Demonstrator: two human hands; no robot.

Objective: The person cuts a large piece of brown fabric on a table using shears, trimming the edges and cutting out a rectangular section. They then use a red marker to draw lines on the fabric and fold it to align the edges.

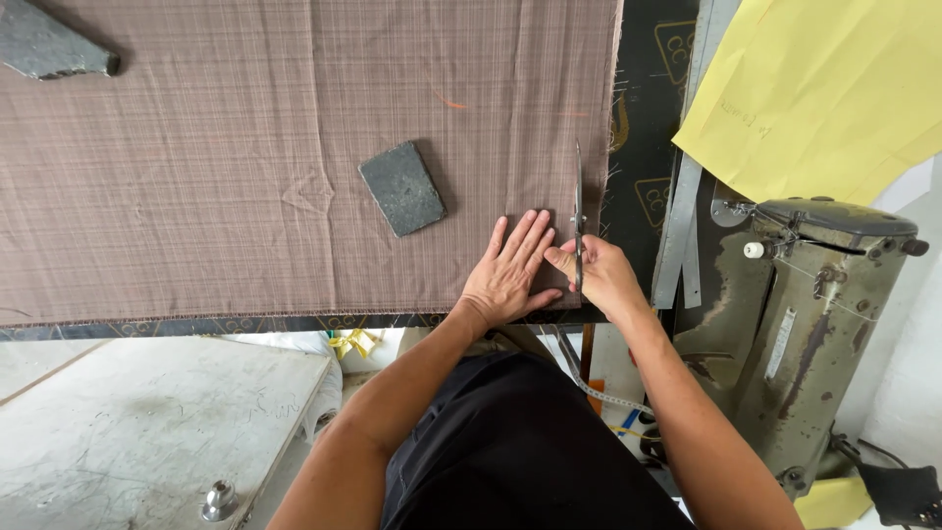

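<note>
Right now we see our left hand [510, 275] pressed flat on the brown checked fabric [245, 167], fingers stretched out and slightly spread, palm down near the cloth's right edge. Our right hand [601, 277] sits just beside it, fingers curled tight around the handles of a pair of scissors [577, 211] — the blades point away from us, standing along the fabric close to its right border. Whether the blades are parted or together we cannot tell, as they show only as one thin line.

The fabric lies spread over a dark table [643, 128] and covers most of it, its near edge running across just above our arms. On the cloth, a little to the left of our left hand, rests a flat grey stone weight [402, 187], tilted at an angle. A second grey weight [49, 47] lies at the far left corner, partly cut off by the frame.

To the right of the table stands an old, worn sewing machine [814, 314], with a sheet of yellow pattern paper [814, 88] above it — a grey metal ruler [687, 216] lies between the machine and the fabric.
</note>
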